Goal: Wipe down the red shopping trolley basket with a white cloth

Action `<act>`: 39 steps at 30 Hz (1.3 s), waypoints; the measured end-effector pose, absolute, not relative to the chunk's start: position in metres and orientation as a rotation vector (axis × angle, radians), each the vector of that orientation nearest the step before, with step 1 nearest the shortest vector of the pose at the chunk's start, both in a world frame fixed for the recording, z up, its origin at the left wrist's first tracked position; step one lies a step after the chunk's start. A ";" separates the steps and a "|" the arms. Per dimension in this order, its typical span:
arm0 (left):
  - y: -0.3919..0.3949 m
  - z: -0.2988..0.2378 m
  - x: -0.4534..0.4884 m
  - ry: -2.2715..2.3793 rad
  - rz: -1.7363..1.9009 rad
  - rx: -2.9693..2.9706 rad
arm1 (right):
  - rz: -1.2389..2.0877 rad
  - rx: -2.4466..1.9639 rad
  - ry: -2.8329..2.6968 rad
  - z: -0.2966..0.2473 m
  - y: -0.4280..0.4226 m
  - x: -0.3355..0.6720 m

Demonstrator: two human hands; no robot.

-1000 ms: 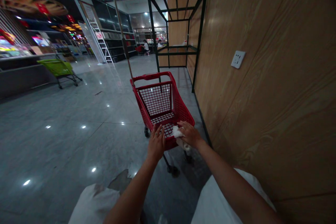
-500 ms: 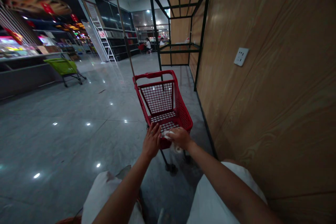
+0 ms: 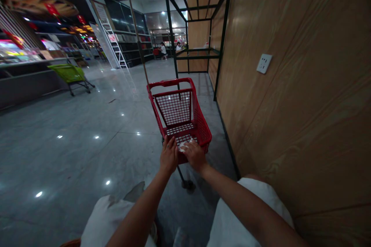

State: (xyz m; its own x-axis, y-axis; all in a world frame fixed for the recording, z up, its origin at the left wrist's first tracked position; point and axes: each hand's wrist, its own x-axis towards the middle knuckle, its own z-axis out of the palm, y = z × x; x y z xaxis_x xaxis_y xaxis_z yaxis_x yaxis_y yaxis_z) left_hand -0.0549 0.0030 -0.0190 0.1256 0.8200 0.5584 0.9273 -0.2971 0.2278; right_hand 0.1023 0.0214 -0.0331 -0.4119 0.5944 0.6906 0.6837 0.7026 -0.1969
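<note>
A small red shopping cart [image 3: 199, 121] stands on the grey floor just ahead of me, close to a wooden wall. My left hand [image 3: 169, 157] rests on the cart's near rim, fingers curled over the edge. Beside it, my right hand [image 3: 194, 156] presses a white cloth [image 3: 183, 146] against the same rim, its fingers closed on the cloth. Both forearms reach out from the bottom of the view, above my light-coloured trouser legs.
A wood-panelled wall with a white socket [image 3: 263, 63] runs along the right. An empty black metal shelf frame [image 3: 199, 23] stands beyond the cart. A green cart [image 3: 69, 74] and a ladder [image 3: 116, 48] are far left. People sit far back.
My right hand has slid the cloth leftward along the cart's near rim, closer to my left hand. The cart has shifted slightly. My left hand stays on the rim.
</note>
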 end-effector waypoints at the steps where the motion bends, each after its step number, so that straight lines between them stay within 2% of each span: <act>1: 0.002 -0.019 -0.056 -1.752 -0.893 -2.215 | -0.152 -0.959 -2.143 -0.035 0.019 0.091; 5: -0.001 -0.013 -0.064 -1.745 -0.815 -2.228 | -0.167 -0.861 -2.250 -0.032 0.023 0.089; 9: -0.001 -0.008 -0.070 -1.743 -0.748 -2.268 | -0.206 -0.884 -2.239 -0.029 0.040 0.143; 14: 0.005 -0.014 -0.061 -1.697 -0.912 -2.249 | -0.227 -1.055 -2.036 -0.041 0.050 0.193; 20: 0.005 -0.018 -0.047 -1.727 -1.001 -2.211 | -0.217 -1.138 -1.953 -0.047 0.045 0.181; 39: 0.006 -0.022 -0.054 -1.708 -0.945 -2.195 | -0.260 -1.286 -2.081 -0.036 0.049 0.176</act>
State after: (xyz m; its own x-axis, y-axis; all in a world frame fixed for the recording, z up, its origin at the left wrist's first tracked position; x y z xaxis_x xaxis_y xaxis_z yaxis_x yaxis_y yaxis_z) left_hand -0.0543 0.0063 -0.0218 0.1257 0.7948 0.5937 0.9252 -0.3100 0.2191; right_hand 0.1762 0.0495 -0.0363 -0.2913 0.7189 0.6312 0.8522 0.4948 -0.1702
